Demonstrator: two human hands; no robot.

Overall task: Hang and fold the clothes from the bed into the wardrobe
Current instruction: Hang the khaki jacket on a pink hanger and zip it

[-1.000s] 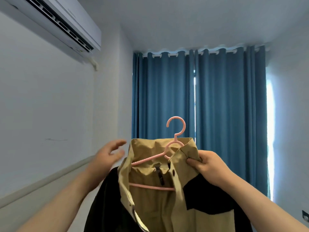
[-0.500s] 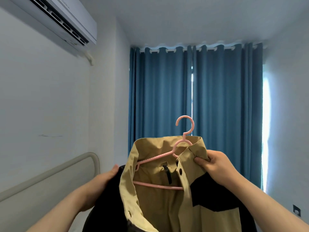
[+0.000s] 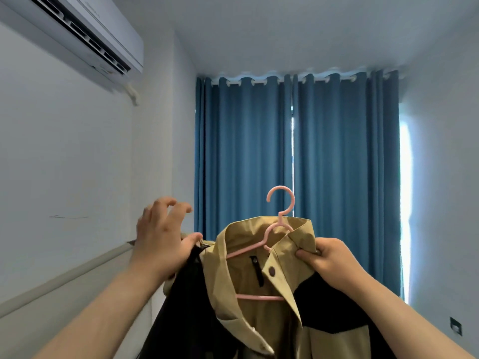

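You are holding the jacket (image 3: 220, 278) up in front of you at chest height, against the blue curtains (image 3: 246, 164). It is tan with black panels and it hangs open on a pink hanger (image 3: 248, 248). The hook stands clear above the collar and one sloping arm and the lower bar show inside the opening. The hanger's right arm is hidden under the collar and the fabric, so you cannot see how it sits in that shoulder. Your right hand (image 3: 326, 257) pinches the tan collar flap on that side, with the thumb on top and the fingers curled under the cloth. Your left hand (image 3: 160, 237) is beside the jacket's other shoulder. Its fingers are lifted, spread and loosely bent and they grip nothing. Only the thumb reaches the edge of the dark shoulder, and the blur there makes it hard to tell whether it presses the fabric or just touches it. The left end of the hanger is lost behind the tan lapel and the black panel. The jacket's sleeves and hem run off the bottom of the view, as do both your forearms. An air conditioner (image 3: 85, 35) is mounted high on the left wall, cut off at the corner. A pale rail (image 3: 77, 275) runs along that wall lower down, and a small dark wall socket (image 3: 455, 326) sits low on the right.
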